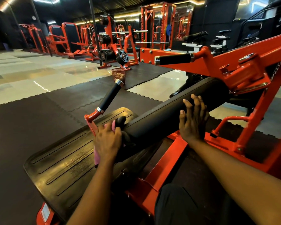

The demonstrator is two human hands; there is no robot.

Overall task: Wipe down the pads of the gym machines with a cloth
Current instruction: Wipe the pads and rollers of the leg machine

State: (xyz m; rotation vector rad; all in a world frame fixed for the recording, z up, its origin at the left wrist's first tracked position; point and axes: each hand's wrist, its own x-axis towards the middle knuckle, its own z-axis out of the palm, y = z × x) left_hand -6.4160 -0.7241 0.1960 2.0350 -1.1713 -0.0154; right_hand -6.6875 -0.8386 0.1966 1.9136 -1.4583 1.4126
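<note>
At the near end of the black roller pad [161, 117], the left hand [108, 141] gripped a pink cloth [96, 155], the right hand [193, 120] rested flat-fingered on the pad, and a red mesh basket [119, 75] beyond held unclear contents.
</note>
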